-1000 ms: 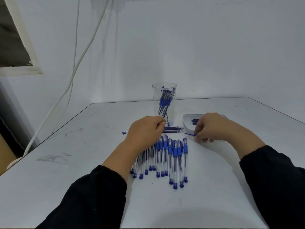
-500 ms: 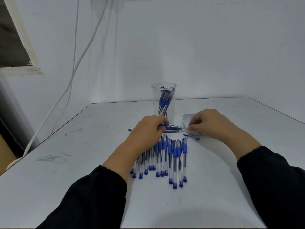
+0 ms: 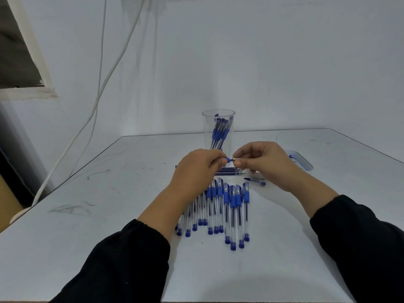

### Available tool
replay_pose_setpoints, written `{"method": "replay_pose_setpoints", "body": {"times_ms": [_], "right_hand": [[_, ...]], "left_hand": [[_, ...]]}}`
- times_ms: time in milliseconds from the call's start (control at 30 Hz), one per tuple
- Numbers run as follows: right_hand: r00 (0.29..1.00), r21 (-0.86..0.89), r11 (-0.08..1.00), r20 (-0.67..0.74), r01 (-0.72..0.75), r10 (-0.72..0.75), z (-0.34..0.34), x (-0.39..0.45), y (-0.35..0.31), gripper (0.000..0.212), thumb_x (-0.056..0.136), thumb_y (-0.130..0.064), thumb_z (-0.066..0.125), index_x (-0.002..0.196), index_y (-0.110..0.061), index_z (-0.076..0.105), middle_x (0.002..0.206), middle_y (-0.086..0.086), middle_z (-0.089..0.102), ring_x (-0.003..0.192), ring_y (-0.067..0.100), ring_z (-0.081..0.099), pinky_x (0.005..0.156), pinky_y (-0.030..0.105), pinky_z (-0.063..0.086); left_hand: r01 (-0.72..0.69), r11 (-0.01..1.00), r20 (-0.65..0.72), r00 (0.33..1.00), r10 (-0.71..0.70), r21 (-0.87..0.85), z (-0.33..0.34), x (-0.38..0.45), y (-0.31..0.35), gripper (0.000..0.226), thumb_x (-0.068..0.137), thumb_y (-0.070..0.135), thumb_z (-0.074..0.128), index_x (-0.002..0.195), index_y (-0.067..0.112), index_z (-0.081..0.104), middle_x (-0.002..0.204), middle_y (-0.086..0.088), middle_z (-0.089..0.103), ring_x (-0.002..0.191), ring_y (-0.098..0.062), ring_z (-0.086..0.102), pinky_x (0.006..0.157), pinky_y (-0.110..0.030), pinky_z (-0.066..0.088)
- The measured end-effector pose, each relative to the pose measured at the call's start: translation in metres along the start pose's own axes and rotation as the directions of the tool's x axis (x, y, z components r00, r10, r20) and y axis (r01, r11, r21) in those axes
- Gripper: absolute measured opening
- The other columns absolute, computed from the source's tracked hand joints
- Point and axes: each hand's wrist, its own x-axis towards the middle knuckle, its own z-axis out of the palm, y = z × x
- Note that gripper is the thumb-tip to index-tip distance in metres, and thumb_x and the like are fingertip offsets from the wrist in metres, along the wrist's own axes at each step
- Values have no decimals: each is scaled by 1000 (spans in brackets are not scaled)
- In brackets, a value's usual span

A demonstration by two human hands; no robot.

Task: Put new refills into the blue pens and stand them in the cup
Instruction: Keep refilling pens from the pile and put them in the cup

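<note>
Both hands hold one blue pen [image 3: 230, 159] level above the table, just in front of the clear cup [image 3: 218, 130]. My left hand [image 3: 196, 169] is closed around the pen's barrel. My right hand [image 3: 260, 162] pinches its metal tip end between thumb and fingers. The cup stands upright with several blue pens in it. A row of several capped blue pens [image 3: 227, 206] lies on the table below my hands. Loose refills [image 3: 231, 171] lie side by side behind that row. A pen cap and a small pen part [image 3: 258, 181] lie to the right.
A clear plastic tray [image 3: 302, 162] with blue refills sits at the right, behind my right hand. White cables [image 3: 96, 101] hang down the wall at the left. The grey table [image 3: 109, 193] ends in a left edge and a near edge.
My left hand has lifted a pen off the table. My right hand has left the tray, moved left, and taken the pen's tip end. A small part now lies where that hand was.
</note>
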Motion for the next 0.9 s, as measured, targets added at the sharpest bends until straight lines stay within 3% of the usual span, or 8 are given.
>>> {"method": "replay_pose_setpoints", "body": {"times_ms": [100, 200, 267, 367, 533, 667, 800, 900], "right_hand": [[999, 38, 998, -2, -47, 47, 0, -1, -1, 21, 87, -32, 67, 95, -13, 71, 79, 4, 74, 62, 9, 63, 60, 25, 50], [994, 26, 994, 21, -110, 110, 4, -1, -1, 38, 94, -39, 56, 85, -5, 72, 75, 9, 74, 56, 11, 58, 60, 26, 47], [994, 6, 994, 37, -107, 107, 6, -2, 0, 32, 94, -34, 58, 84, -7, 72, 73, 7, 73, 58, 11, 58, 63, 28, 46], [998, 17, 999, 45, -44, 43, 3, -3, 0, 13, 88, -25, 67, 97, -15, 70, 76, -2, 73, 65, 8, 63, 63, 26, 48], [996, 18, 996, 22, -91, 90, 5, -2, 0, 30, 90, -39, 61, 94, -11, 71, 80, 2, 75, 64, 8, 61, 67, 29, 48], [998, 26, 999, 51, -45, 44, 2, -3, 0, 17, 83, -24, 72, 100, -20, 69, 84, -1, 73, 69, 8, 65, 66, 27, 50], [995, 41, 994, 19, -97, 97, 3, -2, -2, 19, 91, -34, 61, 95, -17, 70, 81, -1, 74, 66, 7, 62, 63, 25, 48], [994, 13, 994, 20, -112, 112, 3, -2, 0, 19, 91, -30, 62, 92, -13, 72, 77, 0, 75, 66, 9, 62, 64, 30, 47]], "left_hand": [[-1, 1000, -32, 999, 1, -4, -3, -1, 2, 23, 95, 30, 51, 110, 23, 67, 99, 3, 68, 91, -12, 58, 83, -33, 48], [-6, 1000, -35, 999, 6, 5, -4, -2, 3, 23, 95, 29, 52, 110, 22, 67, 101, 3, 67, 93, -11, 56, 83, -29, 46], [-6, 1000, -28, 1000, 6, 30, -4, -2, 3, 23, 95, 30, 52, 111, 23, 67, 102, 3, 66, 94, -11, 55, 82, -27, 45], [2, 999, -34, 999, 0, 44, -6, -2, 3, 23, 95, 30, 51, 112, 23, 67, 101, 2, 66, 93, -12, 56, 82, -29, 46], [-8, 999, -31, 999, 10, 52, -6, -2, 4, 23, 95, 28, 52, 112, 22, 67, 101, 2, 66, 92, -12, 56, 82, -28, 45], [-13, 997, -17, 1000, 15, 81, -4, -2, 3, 23, 95, 29, 51, 111, 23, 67, 97, 4, 65, 87, -9, 52, 77, -26, 43], [-18, 997, -15, 1000, 19, 75, -4, -2, 4, 23, 96, 29, 51, 111, 23, 67, 101, 4, 66, 87, -6, 49, 77, -22, 40], [-18, 997, -7, 1000, 19, 75, -3, -2, 4, 23, 95, 28, 51, 111, 22, 67, 101, 3, 66, 86, -5, 48, 77, -21, 38]]}}
